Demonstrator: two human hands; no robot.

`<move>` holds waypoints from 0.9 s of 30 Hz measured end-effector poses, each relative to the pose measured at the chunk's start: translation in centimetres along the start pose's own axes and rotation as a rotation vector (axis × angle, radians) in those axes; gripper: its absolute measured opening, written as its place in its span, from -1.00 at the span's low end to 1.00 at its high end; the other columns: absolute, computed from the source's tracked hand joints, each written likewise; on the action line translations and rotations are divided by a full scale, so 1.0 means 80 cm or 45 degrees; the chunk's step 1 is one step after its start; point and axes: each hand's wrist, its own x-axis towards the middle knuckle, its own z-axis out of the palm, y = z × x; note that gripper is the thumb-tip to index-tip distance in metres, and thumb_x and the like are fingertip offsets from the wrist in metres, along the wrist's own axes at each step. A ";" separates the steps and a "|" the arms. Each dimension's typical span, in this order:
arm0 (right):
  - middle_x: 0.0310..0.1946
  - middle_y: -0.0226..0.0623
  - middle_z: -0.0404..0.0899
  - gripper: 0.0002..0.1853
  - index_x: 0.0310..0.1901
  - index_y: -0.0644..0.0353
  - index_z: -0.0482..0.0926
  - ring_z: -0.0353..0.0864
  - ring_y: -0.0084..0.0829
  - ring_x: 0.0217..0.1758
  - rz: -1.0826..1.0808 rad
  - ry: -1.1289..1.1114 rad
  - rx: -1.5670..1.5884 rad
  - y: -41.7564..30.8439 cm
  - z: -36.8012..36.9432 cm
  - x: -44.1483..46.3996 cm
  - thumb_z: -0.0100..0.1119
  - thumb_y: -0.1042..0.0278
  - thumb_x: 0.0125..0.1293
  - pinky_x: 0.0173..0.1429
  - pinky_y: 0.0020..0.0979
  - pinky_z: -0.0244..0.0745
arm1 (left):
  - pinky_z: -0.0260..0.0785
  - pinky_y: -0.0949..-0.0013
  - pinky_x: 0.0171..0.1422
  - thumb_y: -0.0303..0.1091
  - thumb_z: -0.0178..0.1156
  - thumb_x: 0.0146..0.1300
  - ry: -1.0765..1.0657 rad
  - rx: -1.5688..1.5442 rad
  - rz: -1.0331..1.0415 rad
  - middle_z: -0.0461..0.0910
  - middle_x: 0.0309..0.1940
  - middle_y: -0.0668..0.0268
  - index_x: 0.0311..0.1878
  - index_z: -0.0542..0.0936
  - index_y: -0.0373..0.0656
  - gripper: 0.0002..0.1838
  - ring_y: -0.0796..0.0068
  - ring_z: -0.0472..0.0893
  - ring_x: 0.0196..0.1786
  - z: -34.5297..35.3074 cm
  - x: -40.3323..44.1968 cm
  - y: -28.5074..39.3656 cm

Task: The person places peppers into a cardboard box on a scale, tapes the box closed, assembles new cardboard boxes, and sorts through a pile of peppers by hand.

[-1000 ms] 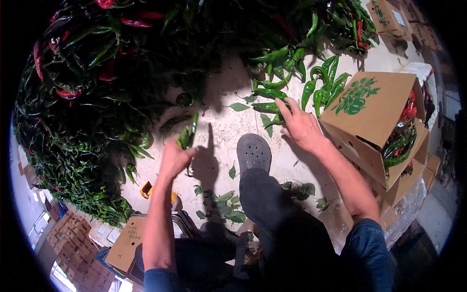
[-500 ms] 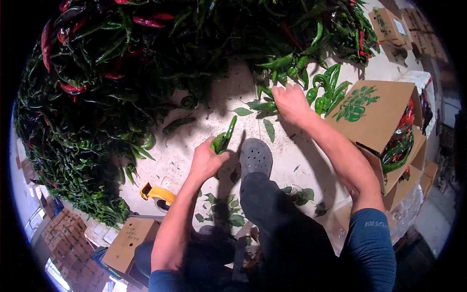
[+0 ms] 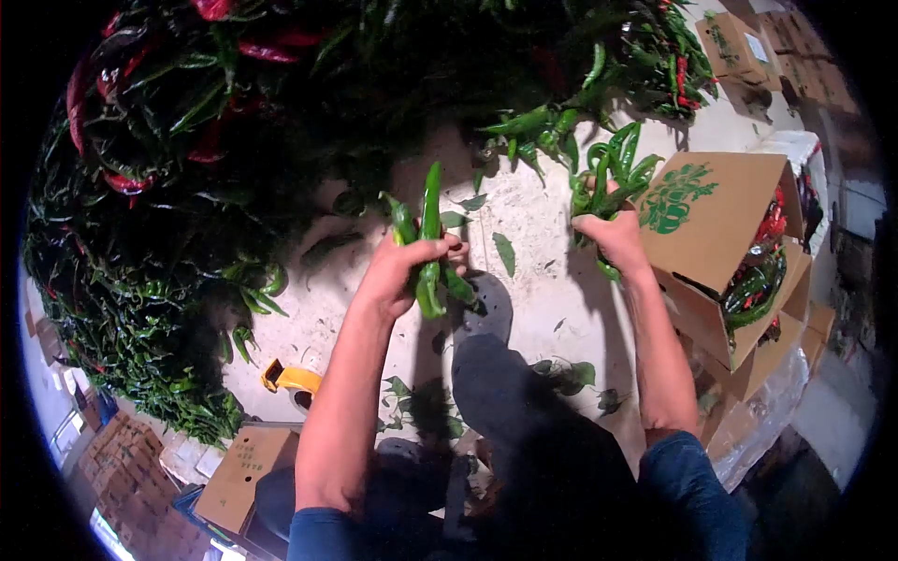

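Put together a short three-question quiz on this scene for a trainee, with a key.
1. Multiple choice: what does the person's left grip hold?
a) red peppers
b) long green peppers
c) a cardboard sheet

2. True or false: the right grip holds nothing.

3. Fill in the gaps: the yellow tape dispenser lies on the person's ____ side; the cardboard box with green print stands on the ____ side.

Key:
1. b
2. False; it holds long green peppers too.
3. left; right
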 end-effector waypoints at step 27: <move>-0.17 -0.18 0.71 -0.52 -0.05 0.41 0.56 0.62 -0.45 -0.12 -0.743 -0.603 0.603 -0.383 0.308 -0.193 0.21 0.00 0.49 0.03 -0.37 0.52 | 0.56 0.32 0.05 -0.46 0.32 0.28 0.082 -0.014 1.096 0.63 -0.08 0.34 0.22 0.49 -0.15 -0.56 0.47 0.66 -0.07 0.092 -0.359 0.144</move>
